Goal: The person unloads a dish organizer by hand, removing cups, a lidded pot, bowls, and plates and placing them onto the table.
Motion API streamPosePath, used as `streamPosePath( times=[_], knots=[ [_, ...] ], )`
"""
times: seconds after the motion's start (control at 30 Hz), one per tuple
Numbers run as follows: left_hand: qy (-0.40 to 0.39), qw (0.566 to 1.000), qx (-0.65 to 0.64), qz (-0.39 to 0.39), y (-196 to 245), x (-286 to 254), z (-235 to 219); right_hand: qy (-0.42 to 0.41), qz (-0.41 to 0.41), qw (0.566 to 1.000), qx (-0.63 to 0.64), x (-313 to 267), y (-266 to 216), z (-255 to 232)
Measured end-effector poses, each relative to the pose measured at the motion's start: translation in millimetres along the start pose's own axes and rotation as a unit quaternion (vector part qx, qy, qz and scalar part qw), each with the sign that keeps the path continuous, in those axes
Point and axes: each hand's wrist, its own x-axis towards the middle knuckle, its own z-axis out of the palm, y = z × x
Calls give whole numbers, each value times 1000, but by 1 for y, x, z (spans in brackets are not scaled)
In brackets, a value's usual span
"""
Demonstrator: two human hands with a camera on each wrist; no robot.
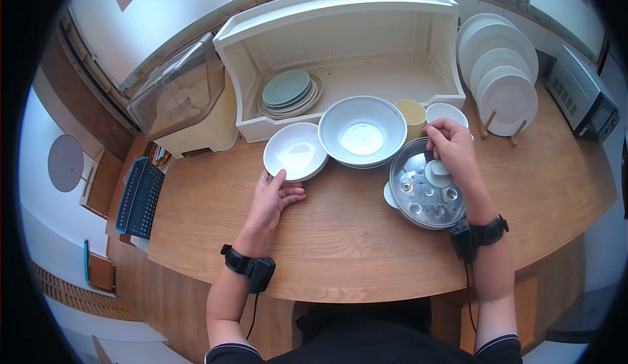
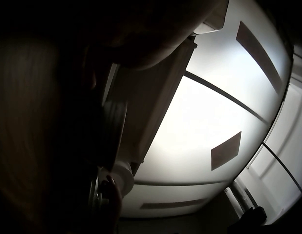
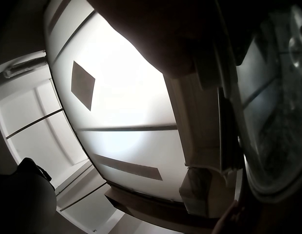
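Two pale bowls stand side by side: a smaller white bowl [image 1: 296, 151] and a large bowl [image 1: 362, 135] with a patterned rim, stacked on another. My left hand [image 1: 267, 200] touches the near rim of the white bowl, its other fingers loosely spread just in front. Over the far side of a round pan's glass lid [image 1: 426, 200] is my right hand [image 1: 453, 149], fingers bent, above the pale lid knob [image 1: 439, 173]. Its fingertips overlap a white cup [image 1: 447, 113] behind; I cannot tell what they grip. The wrist views are dark; the glass lid [image 3: 268, 112] shows in the right one.
A cream open cabinet [image 1: 353, 69] at the back holds a stack of small plates [image 1: 286, 88]. Beside the pan is a yellow cup [image 1: 411, 113]. White plates [image 1: 507, 105] stand in a wooden rack at right, near a grey appliance [image 1: 581, 96]. A lidded bin [image 1: 190, 102] stands left.
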Motion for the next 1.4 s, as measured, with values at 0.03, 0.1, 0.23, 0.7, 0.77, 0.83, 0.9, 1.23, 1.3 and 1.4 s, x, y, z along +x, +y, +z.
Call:
streamPosePath(
  times=[0.03, 0.1, 0.23, 0.7, 0.77, 0.83, 0.9, 1.23, 1.3, 1.4],
  knots=[
    [2, 1000, 1, -3, 0, 1, 0, 1, 0, 1000, 3, 0, 0, 0],
    [1, 1000, 2, -3, 0, 1, 0, -1, -1, 1000, 1, 0, -2, 0],
    [-4, 1000, 4, -11, 1, 3, -3, -5, 0, 1000, 1, 0, -1, -1],
    [92, 994, 52, 31, 32, -6, -13, -23, 23, 999, 37, 1, -17, -12],
    [71, 996, 45, 43, 37, -4, -14, -27, 13, 999, 36, 0, -25, -15],
    [86, 990, 49, 100, 46, -4, -11, -60, 15, 998, 6, -3, -38, -16],
    [77, 989, 66, 107, 59, 0, -8, -87, 20, 996, -11, -2, -51, -15],
    [30, 974, 156, 164, 115, 61, -6, -244, 12, 955, -166, 50, -100, 68],
    [21, 966, 222, 133, 120, 83, -7, -253, 11, 951, -179, 68, -96, 91],
    [17, 961, 249, 121, 122, 113, -8, -261, 26, 947, -184, 94, -93, 122]
  ],
)
